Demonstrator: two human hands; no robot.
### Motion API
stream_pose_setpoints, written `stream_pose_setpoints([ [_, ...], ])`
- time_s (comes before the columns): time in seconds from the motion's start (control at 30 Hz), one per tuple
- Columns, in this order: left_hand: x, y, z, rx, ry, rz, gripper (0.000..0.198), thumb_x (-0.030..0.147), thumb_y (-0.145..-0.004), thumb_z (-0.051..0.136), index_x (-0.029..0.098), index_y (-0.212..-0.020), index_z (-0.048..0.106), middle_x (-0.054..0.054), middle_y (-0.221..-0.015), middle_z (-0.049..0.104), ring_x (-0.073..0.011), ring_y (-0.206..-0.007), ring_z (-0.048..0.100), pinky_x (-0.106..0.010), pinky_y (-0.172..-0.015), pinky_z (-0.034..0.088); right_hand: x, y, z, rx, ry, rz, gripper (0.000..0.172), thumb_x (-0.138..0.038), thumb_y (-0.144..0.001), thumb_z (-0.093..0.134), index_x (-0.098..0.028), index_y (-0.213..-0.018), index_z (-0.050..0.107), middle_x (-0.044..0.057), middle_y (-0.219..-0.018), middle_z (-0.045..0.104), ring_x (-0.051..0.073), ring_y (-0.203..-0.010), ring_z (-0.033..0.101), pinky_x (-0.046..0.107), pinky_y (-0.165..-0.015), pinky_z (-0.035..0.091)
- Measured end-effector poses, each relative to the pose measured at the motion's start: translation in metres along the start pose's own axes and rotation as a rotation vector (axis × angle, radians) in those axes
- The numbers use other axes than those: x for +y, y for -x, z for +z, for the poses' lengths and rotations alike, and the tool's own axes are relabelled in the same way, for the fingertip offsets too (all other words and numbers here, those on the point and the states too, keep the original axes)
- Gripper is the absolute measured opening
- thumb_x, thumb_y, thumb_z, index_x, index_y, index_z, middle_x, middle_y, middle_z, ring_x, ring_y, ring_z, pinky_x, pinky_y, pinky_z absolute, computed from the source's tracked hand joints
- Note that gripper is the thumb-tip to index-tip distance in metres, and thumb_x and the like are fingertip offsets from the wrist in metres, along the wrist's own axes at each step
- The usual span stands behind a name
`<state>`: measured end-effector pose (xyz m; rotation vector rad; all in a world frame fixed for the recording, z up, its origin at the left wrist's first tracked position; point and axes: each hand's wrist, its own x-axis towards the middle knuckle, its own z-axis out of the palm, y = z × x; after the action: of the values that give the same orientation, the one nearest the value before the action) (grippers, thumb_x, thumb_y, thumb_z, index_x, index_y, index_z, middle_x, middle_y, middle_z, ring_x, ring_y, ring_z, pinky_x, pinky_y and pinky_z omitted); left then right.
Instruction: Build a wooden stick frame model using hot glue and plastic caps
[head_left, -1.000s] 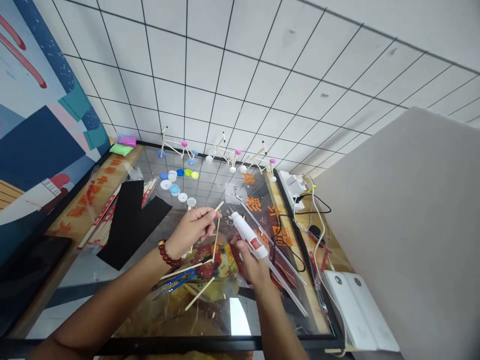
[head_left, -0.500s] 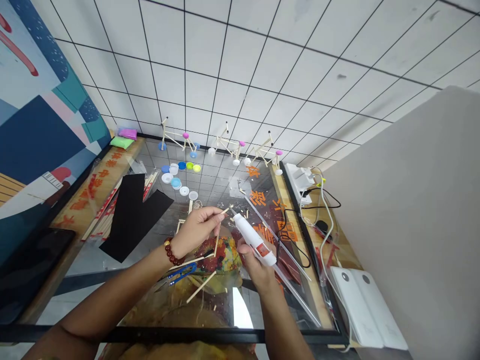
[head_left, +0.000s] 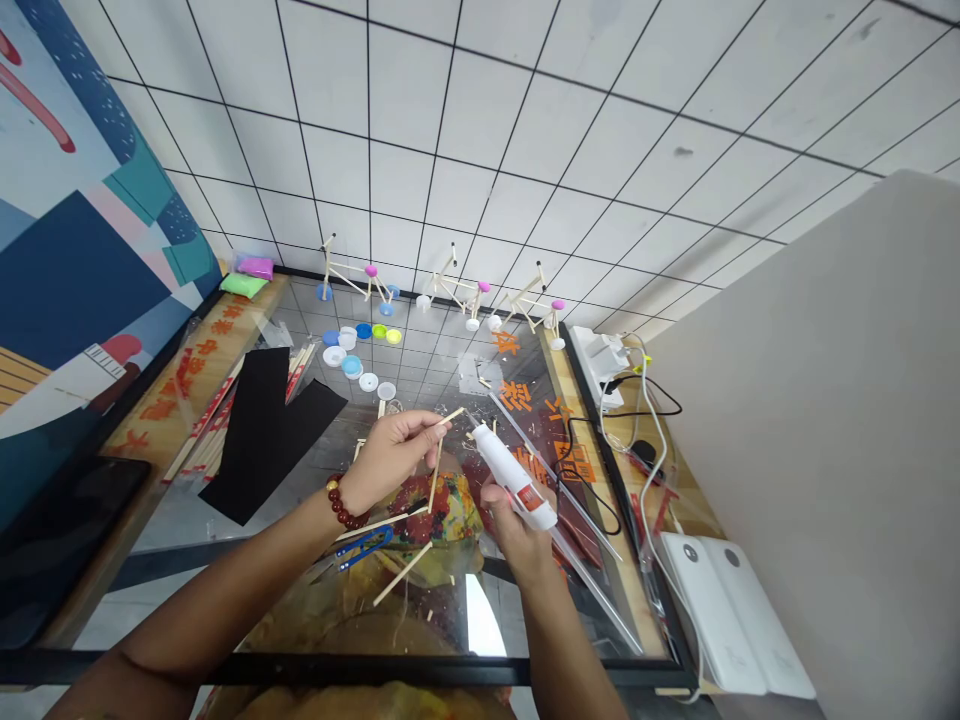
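Note:
My left hand (head_left: 397, 455) is closed, pinching a short pale wooden stick (head_left: 454, 415) between thumb and fingers, its end pointing up and right. Below those fingers a longer wooden stick (head_left: 435, 485) slants down; whether it joins the pinched one I cannot tell. My right hand (head_left: 517, 530) is wrapped around a white hot glue gun (head_left: 506, 468) with a red label. The gun's nozzle is close to the stick's tip, with a small gap between. Under my left wrist lie blue-handled thread snips (head_left: 367, 548), and a loose stick (head_left: 403, 575) rests nearer me.
Three stick models (head_left: 454, 285) on bottle-cap wheels stand along the back edge. Loose bottle caps (head_left: 351, 366) lie in front of them. Black sheet (head_left: 255, 440) and packaged sticks are at left. Clear glue sticks (head_left: 592, 590), cables and a power strip (head_left: 600, 370) are on the right.
The glue gun has drawn slightly down and right, so its nozzle has come away from the tip of the stick. My left hand has hardly moved.

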<state>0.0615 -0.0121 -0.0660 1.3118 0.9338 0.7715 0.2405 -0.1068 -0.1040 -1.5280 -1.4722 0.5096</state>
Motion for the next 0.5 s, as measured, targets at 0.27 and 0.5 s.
stream_pose_setpoints([
  [0.27,-0.0017,0.0007,0.0001,-0.009,0.025,-0.017,0.031,0.046,-0.084,0.059,0.017,-0.090,0.069,0.003,-0.055,0.056,-0.0068,-0.042,0.039,-0.019,-0.041,0.030,0.0009,0.0007,-0.0005,-0.002,-0.017,-0.003,0.039,-0.052,-0.086,0.056,-0.020,-0.065,0.055,-0.001,-0.057,0.052,0.014,-0.052,0.049,0.028,-0.054,0.038],
  [0.5,-0.0005,0.0009,0.0004,-0.025,0.096,-0.070,0.037,0.048,-0.086,0.054,0.014,-0.091,0.066,0.002,-0.050,0.055,-0.0073,-0.040,0.040,-0.019,-0.040,0.030,-0.0022,-0.0003,-0.0002,-0.003,0.016,-0.022,0.041,-0.055,-0.086,0.055,-0.020,-0.065,0.054,-0.001,-0.057,0.051,0.014,-0.052,0.047,0.028,-0.054,0.038],
])
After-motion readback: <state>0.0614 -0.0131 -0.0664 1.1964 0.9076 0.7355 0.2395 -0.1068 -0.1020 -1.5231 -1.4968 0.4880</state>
